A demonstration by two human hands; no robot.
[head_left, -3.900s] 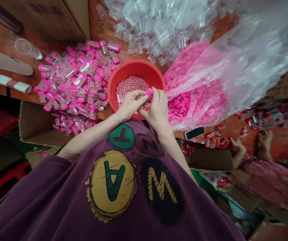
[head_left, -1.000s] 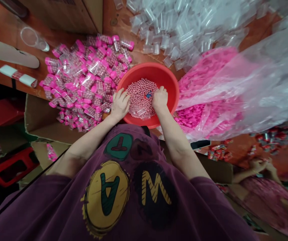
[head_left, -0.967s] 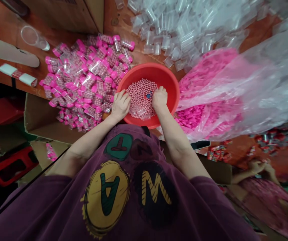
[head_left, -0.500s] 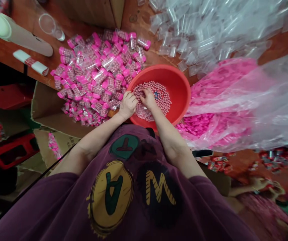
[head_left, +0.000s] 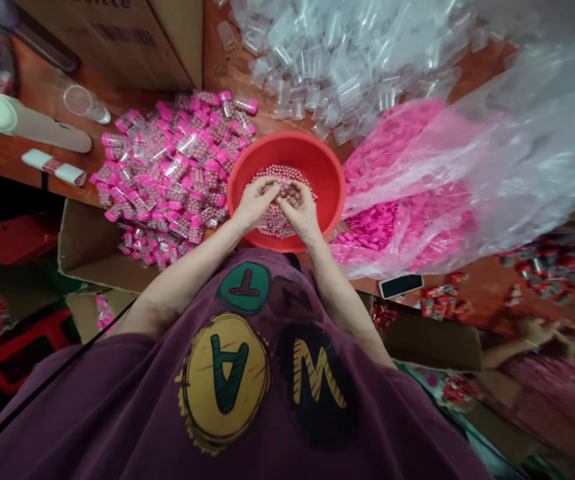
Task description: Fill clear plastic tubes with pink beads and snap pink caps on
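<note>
A red bowl point(head_left: 323, 172) full of small pink beads point(head_left: 287, 177) sits on the wooden table in front of me. My left hand point(head_left: 253, 202) and my right hand point(head_left: 298, 208) meet above the beads, fingers curled and touching each other. They seem to pinch something small between them, which I cannot make out. Left of the bowl lies a heap of filled clear tubes with pink caps point(head_left: 172, 170). Loose pink caps point(head_left: 382, 220) lie in a clear plastic bag point(head_left: 492, 153) to the right.
Empty clear tubes point(head_left: 327, 60) are piled behind the bowl. A white bottle point(head_left: 32, 123) and a cardboard box point(head_left: 117, 33) stand at the left. A phone point(head_left: 401, 285) lies at the table edge. Another person's hands point(head_left: 542, 330) work at the right.
My hands were apart in the bowl a second ago, then drew together and lifted slightly above the beads. The view shifted a little.
</note>
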